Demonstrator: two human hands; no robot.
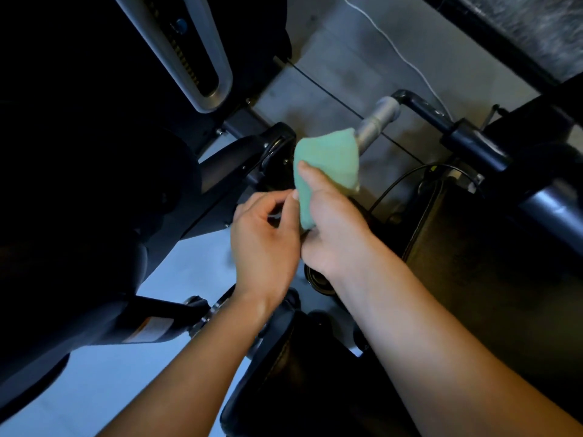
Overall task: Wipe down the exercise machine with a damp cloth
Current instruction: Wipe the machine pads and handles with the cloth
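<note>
Two bare forearms reach in from the bottom of the frame over the black padded seat (315,389) of an exercise machine (520,190). The hands meet at mid-frame above the dark frame members. The left hand (265,238) has its fingers curled, thumb and forefinger pinched at the near edge of a green cloth (328,165). The right hand (334,225) wraps the cloth's lower part, its thumb pressed on the face of the fabric. The cloth stands bunched in the air between the hands, its upper tip just in front of, perhaps touching, the silver end of a grey handle bar (377,123); which of the two cannot be told from this angle.

The step in hand looks like a refold or regrip of the cloth between wipes, not a stroke on the machine itself, since the fabric is gathered up and not laid flat on any surface. The next move likely calls for the left hand to let go, and for the right to spread the cloth over the grey bar or the black tube (422,110) beyond it and draw it along with firm pressure.

Farther off, a black cable (325,89) crosses the grey floor (340,58), a white cord (407,63) trails past it, and a silver upright with a slotted track (195,58) rises at upper left.
</note>
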